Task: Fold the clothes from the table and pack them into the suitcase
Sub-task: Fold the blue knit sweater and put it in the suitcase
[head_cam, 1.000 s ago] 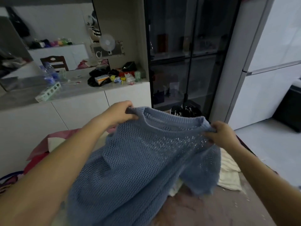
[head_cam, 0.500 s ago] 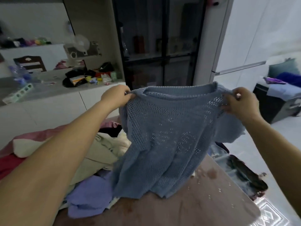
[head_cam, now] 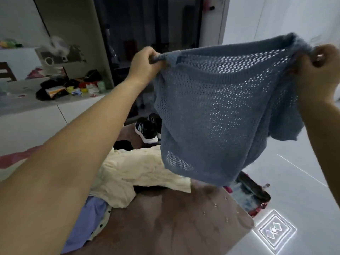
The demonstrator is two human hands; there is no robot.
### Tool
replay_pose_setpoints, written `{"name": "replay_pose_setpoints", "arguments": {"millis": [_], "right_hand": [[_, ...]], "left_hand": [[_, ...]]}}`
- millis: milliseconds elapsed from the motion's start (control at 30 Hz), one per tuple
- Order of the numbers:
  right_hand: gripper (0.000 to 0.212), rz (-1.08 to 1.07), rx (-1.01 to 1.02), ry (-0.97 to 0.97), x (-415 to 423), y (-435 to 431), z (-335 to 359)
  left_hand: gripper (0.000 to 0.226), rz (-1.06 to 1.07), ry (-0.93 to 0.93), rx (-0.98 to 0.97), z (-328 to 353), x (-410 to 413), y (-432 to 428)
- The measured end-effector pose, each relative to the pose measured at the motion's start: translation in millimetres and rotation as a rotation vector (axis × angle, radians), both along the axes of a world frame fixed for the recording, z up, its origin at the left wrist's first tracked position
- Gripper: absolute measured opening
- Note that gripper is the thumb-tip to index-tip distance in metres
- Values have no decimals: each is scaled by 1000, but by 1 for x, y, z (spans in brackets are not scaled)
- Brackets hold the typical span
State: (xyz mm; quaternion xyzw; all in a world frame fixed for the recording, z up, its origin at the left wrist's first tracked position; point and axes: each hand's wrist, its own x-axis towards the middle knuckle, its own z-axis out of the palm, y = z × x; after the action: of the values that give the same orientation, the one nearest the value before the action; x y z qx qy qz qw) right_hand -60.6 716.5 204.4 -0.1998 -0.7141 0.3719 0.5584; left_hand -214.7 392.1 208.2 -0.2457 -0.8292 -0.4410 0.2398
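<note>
the left hand (head_cam: 145,65) and right hand (head_cam: 316,70) each grip a top corner of the blue knit sweater (head_cam: 220,107), holding it spread in the air above the brown tabletop (head_cam: 184,227), its hem hanging clear of the surface. a cream garment (head_cam: 143,172) and a lavender garment (head_cam: 86,218) lie heaped on the tabletop's left side. the open suitcase (head_cam: 253,192) sits on the floor just past the right edge, partly hidden behind the sweater.

The room is dim and bluish. The brightest light falls on the white floor (head_cam: 303,172) at the right, perhaps from a source off that side, and shines through the holes of the sweater (head_cam: 220,111). The glass cabinet (head_cam: 150,28) is nearly black. The right hand (head_cam: 316,74) and the counter (head_cam: 27,105) look smeared, and straight lines bow near the edges.
</note>
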Motion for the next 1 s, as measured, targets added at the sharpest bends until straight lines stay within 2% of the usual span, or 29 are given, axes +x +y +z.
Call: {"name": "replay_pose_setpoints", "arguments": {"millis": [133,233,367,433,500,600,667,733,800,867,900,1000], "right_hand": [[4,71,43,39,28,-16,-18],[7,204,39,-18,62,-53,-63],[18,331,24,-278,102,-111,-154],[26,349,46,-454,120,-140,-205],[22,416,88,-616,140,-171,-254],[31,527,162,-776,168,-220,-313],[34,556,241,-831,182,-246,-343],[39,547,346,-888,191,-263,-365],[44,486,536,-913,194,-274,-374],[39,452,660,-907,197,-286,-376],[36,471,695,-894,199,-292,-380],[35,706,665,-926,209,-305,-399]], "left_hand": [[35,-90,-78,15,-23,6,-6],[29,-90,-152,-112,-68,3,-36],[26,-58,-252,-420,-147,6,-101],[27,-110,-263,-586,-187,16,-137],[20,-158,-259,-719,-224,31,-175],[16,-245,-261,-958,-270,46,-228],[20,-218,-170,-1117,-288,55,-254],[30,-213,-34,-1164,-296,64,-268],[36,-242,108,-1250,-296,73,-272],[36,-272,201,-1295,-296,74,-275],[36,-278,218,-1292,-294,74,-278],[34,-264,260,-1301,-299,75,-288]]}}
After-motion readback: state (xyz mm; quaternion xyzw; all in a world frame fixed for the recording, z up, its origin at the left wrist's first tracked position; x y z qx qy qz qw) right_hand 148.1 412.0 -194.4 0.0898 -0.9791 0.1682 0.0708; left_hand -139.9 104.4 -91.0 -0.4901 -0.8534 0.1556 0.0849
